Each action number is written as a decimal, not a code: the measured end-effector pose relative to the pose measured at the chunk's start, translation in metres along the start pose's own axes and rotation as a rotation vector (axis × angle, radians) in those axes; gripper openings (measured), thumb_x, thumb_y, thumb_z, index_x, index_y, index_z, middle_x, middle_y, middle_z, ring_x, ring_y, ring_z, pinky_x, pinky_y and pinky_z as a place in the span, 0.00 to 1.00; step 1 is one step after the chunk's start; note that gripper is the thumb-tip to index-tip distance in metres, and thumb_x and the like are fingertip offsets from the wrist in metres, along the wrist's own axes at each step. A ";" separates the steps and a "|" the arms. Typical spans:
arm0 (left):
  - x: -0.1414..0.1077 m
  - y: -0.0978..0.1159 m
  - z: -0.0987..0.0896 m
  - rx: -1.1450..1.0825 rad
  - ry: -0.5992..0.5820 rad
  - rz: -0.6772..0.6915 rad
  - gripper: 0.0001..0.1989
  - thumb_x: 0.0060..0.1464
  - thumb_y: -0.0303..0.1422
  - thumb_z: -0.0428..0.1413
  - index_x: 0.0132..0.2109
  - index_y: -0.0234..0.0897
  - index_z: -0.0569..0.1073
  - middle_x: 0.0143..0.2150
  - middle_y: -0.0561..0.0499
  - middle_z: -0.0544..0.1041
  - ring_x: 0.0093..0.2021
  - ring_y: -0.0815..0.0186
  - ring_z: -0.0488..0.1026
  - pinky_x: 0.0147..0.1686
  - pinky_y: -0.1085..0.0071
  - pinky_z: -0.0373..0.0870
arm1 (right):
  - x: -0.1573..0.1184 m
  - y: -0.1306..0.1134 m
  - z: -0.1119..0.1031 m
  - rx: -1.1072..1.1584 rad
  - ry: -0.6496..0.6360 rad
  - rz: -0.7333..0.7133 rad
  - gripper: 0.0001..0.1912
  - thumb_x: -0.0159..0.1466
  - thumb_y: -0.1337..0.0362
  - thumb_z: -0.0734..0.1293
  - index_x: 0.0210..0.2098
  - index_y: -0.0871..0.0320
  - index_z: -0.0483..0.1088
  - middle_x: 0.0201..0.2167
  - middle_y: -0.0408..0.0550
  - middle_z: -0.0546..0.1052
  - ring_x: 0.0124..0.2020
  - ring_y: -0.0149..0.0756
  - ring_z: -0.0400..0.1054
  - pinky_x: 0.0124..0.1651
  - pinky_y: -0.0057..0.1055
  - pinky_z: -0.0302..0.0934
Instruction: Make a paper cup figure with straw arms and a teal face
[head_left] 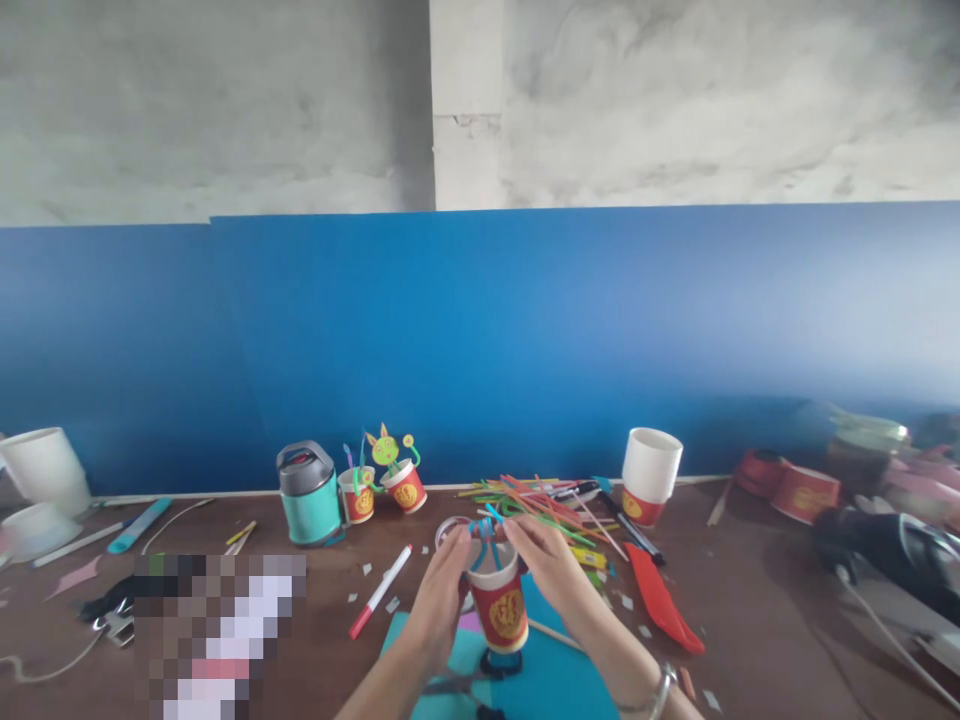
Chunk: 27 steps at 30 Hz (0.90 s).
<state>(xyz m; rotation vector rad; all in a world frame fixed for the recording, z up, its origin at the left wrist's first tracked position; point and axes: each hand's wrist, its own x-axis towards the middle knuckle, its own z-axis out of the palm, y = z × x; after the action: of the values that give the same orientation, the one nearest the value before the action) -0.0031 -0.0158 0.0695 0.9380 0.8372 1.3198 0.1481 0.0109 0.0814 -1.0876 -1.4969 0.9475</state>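
A red and white paper cup [502, 610] stands upright near the table's front, between my two hands. Blue strips [487, 545] rise from its mouth. My left hand [444, 590] is at the cup's left rim, its fingers closed near the strips. From the right, my right hand [547, 560] reaches over the rim, fingers closed on the upper end of the blue strips. Teal paper [551, 680] lies under and around the cup, with dark-handled scissors [457, 684] on it in front of the cup.
Colored sticks [540, 500] lie behind the hands. A red-capped marker [380, 592] is at left, a red object [660, 600] at right. Stacked cups [651, 470], a teal jar [309, 500] and decorated cups [405, 488] stand near the blue partition [450, 340].
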 end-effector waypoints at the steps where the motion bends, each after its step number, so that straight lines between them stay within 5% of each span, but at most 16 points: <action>1: 0.001 -0.002 -0.001 -0.005 -0.002 -0.025 0.26 0.45 0.51 0.63 0.47 0.39 0.79 0.51 0.43 0.78 0.56 0.48 0.70 0.56 0.55 0.63 | -0.001 0.000 0.001 -0.028 -0.007 -0.030 0.27 0.59 0.41 0.63 0.27 0.60 0.74 0.25 0.47 0.74 0.29 0.37 0.66 0.32 0.31 0.59; 7: 0.006 -0.002 -0.004 0.106 -0.131 0.111 0.20 0.48 0.45 0.63 0.44 0.36 0.80 0.47 0.43 0.79 0.54 0.49 0.71 0.56 0.57 0.63 | -0.007 -0.009 0.003 -0.153 -0.093 -0.115 0.24 0.63 0.50 0.62 0.17 0.58 0.69 0.33 0.53 0.76 0.41 0.44 0.70 0.43 0.34 0.63; 13: 0.008 -0.010 -0.007 0.116 0.004 0.102 0.23 0.47 0.49 0.63 0.45 0.38 0.79 0.50 0.42 0.78 0.54 0.49 0.70 0.54 0.59 0.65 | -0.005 -0.005 0.006 -0.153 -0.038 -0.107 0.23 0.62 0.46 0.62 0.22 0.57 0.72 0.32 0.53 0.76 0.39 0.45 0.71 0.42 0.35 0.64; 19: 0.010 -0.010 -0.006 0.232 -0.115 0.235 0.18 0.56 0.46 0.58 0.45 0.37 0.79 0.45 0.45 0.80 0.48 0.55 0.73 0.50 0.63 0.67 | -0.008 -0.005 0.008 -0.208 -0.128 -0.169 0.27 0.65 0.46 0.59 0.19 0.58 0.70 0.33 0.52 0.75 0.37 0.42 0.70 0.43 0.33 0.64; 23: 0.012 -0.005 -0.012 0.170 0.001 0.211 0.19 0.53 0.46 0.60 0.42 0.35 0.80 0.41 0.44 0.81 0.46 0.53 0.75 0.45 0.65 0.69 | -0.012 -0.008 0.010 -0.089 -0.157 -0.126 0.20 0.63 0.48 0.64 0.41 0.58 0.74 0.39 0.52 0.77 0.43 0.45 0.70 0.47 0.37 0.65; 25: 0.014 -0.003 -0.015 0.118 0.104 0.185 0.20 0.49 0.47 0.63 0.40 0.34 0.80 0.37 0.44 0.81 0.43 0.54 0.76 0.42 0.66 0.70 | -0.015 -0.007 0.013 -0.026 -0.220 -0.092 0.28 0.56 0.53 0.71 0.53 0.56 0.68 0.45 0.51 0.77 0.48 0.46 0.69 0.49 0.38 0.64; 27: 0.018 -0.002 -0.019 0.074 0.165 0.176 0.22 0.45 0.47 0.66 0.40 0.33 0.80 0.36 0.44 0.82 0.40 0.54 0.77 0.41 0.66 0.70 | -0.018 -0.004 0.017 -0.024 -0.290 -0.030 0.34 0.50 0.61 0.76 0.55 0.57 0.66 0.45 0.51 0.78 0.46 0.46 0.71 0.46 0.36 0.66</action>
<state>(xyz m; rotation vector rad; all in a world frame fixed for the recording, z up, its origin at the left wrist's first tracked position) -0.0177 0.0039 0.0601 0.9877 0.9524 1.5431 0.1318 -0.0081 0.0769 -0.9709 -1.7583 1.1043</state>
